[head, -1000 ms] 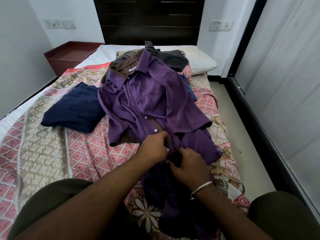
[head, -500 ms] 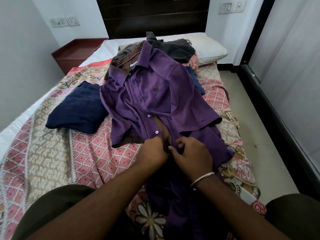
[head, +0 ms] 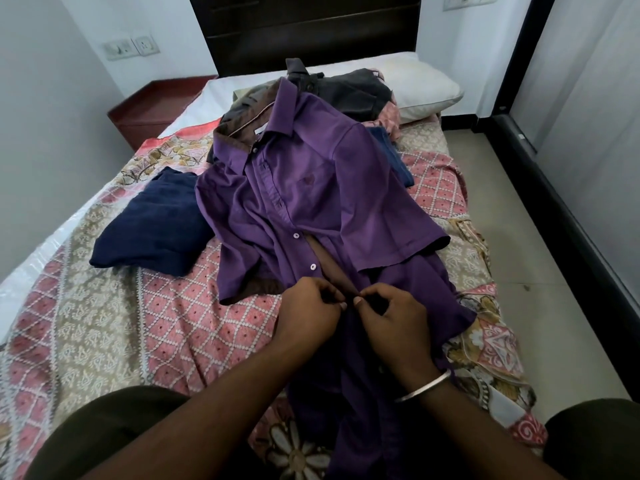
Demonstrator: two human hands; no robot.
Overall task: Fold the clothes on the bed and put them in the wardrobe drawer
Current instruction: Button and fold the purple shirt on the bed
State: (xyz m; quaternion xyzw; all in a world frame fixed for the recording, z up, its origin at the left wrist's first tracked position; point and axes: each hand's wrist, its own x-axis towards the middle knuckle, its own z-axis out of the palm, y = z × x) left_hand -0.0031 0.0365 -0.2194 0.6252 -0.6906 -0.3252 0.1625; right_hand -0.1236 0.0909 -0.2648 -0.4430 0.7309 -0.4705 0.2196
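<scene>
Head view: left hand (head: 308, 311) and right hand (head: 394, 320), knuckles up, fingertips pinching the purple shirt (head: 322, 202) placket.

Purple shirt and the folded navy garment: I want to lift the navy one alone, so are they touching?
Touching. The head view shows the purple shirt with its left sleeve lying over the navy garment's right edge, no gap.

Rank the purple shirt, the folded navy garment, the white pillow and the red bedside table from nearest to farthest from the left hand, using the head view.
From the left hand:
1. Purple shirt: pinched in the fingers, at the placket.
2. Folded navy garment: on the bedspread, to the left.
3. Red bedside table: far left, beside the bed head.
4. White pillow: at the bed head, right side.
</scene>
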